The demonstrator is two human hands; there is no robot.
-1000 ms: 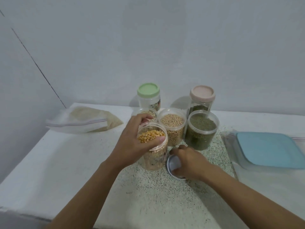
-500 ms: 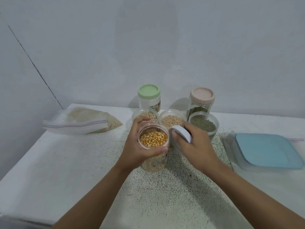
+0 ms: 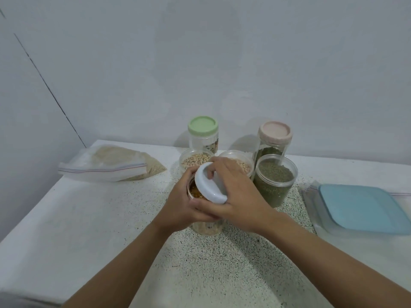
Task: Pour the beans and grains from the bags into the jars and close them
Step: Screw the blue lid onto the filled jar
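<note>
White lid [image 3: 210, 185] is being held tilted over the mouth of the corn jar [image 3: 206, 227] by the right hand [image 3: 240, 196], fingers curled round it; it is not yet seated. The left hand [image 3: 182, 203] is gripping the jar just under the lid. Beyond the grip, three filled jars [image 3: 274, 181] are standing uncapped (two taller jars [image 3: 202, 134] behind are capped). Left of it, a bag [image 3: 111, 163] is holding grain, so pouring appears unfinished.

head-worn view, looking down, close tabletop [image 3: 93, 218]
</note>
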